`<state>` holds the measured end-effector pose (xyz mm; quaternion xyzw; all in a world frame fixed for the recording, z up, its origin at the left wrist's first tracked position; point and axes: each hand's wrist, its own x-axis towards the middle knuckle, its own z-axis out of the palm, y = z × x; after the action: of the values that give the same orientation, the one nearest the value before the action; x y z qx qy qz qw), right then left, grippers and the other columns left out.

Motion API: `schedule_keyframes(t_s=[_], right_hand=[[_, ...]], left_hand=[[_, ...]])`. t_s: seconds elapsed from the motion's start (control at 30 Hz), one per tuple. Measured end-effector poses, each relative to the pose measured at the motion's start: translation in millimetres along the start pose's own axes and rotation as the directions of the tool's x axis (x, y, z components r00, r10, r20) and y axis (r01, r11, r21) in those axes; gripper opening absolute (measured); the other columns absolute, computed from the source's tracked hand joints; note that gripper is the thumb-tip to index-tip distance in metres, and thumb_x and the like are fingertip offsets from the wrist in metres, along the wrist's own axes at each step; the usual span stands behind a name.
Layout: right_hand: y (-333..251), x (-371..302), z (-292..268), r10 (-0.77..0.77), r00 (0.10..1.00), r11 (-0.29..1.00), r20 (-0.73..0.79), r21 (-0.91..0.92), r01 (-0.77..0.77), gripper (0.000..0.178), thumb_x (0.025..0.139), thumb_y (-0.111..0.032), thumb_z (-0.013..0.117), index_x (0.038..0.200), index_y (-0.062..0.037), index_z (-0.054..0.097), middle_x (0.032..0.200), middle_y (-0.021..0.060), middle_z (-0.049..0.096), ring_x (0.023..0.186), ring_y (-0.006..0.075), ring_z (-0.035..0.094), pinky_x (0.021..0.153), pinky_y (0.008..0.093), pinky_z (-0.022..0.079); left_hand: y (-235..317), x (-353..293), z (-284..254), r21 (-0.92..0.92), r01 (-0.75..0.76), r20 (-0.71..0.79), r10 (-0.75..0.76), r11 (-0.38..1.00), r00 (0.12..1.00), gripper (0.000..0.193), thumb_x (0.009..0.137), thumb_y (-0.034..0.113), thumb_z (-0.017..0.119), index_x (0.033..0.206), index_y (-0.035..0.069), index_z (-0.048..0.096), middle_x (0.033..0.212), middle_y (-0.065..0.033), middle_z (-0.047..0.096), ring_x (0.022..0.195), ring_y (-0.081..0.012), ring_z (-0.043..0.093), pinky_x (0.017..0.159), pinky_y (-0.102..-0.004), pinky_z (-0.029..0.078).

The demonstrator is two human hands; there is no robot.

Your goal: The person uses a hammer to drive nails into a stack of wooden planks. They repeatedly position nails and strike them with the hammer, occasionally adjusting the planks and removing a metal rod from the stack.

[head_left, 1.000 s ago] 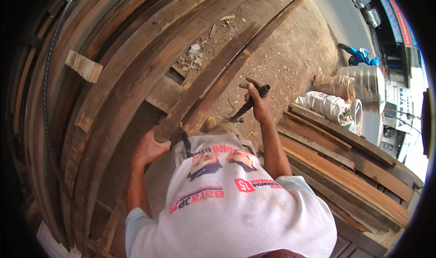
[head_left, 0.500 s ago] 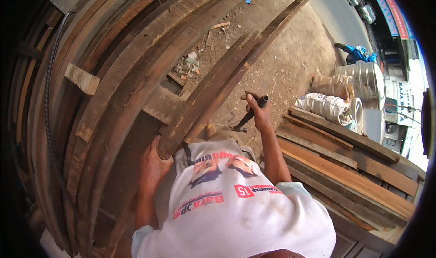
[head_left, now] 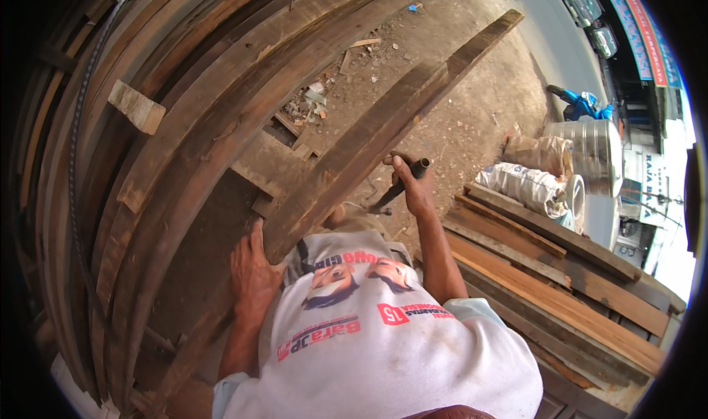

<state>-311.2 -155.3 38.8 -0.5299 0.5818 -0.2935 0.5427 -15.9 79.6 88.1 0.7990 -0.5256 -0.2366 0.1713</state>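
The plank [head_left: 354, 142] (its near end) lies beside the left fingers [head_left: 257, 242].

Roadside timber yard, stacked planks [head_left: 557, 296]

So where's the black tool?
In the head view, the black tool is in the right hand, just right of the long boards by the left hand.

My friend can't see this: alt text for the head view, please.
A person's left hand is at the near end of long brown wooden planks; the right hand holds a dark, hollow-ended tool. Brown timber stacks lie either side.
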Motion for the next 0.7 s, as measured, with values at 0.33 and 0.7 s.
schedule_keyframes(t_s=[0.33,0.7], right_hand=[[-19,-14,-20,-0.05,0.997,0.994,-0.057,0.094,0.055,0.061,0.094,-0.041,0.078,0.126,0.0098,0.068,0.095,0.0064,0.074,0.07,0.0073,0.056,0.063,0.0265,0.047],[-32,-26,-27,-0.071,0.986,0.994,-0.152,0.073,0.083,0.06,0.095,-0.043,0.077,0.123,0.0097,0.068,0.081,0.0075,0.071,0.066,0.0101,0.06,0.061,0.027,0.047]], left_hand=[[-44,47,-17,-0.143,0.12,0.185,-0.093,0.982,0.978,0.056,0.086,0.034,0.083,0.125,0.003,0.057,0.104,-0.0278,0.072,0.101,-0.0492,0.069,0.086,-0.0527,0.054],[-55,63,-37,-0.102,0.075,0.337,-0.037,0.992,0.941,0.08,0.087,0.058,0.077,0.133,-0.005,0.058,0.119,-0.0343,0.069,0.116,-0.0496,0.065,0.097,-0.0513,0.052]])
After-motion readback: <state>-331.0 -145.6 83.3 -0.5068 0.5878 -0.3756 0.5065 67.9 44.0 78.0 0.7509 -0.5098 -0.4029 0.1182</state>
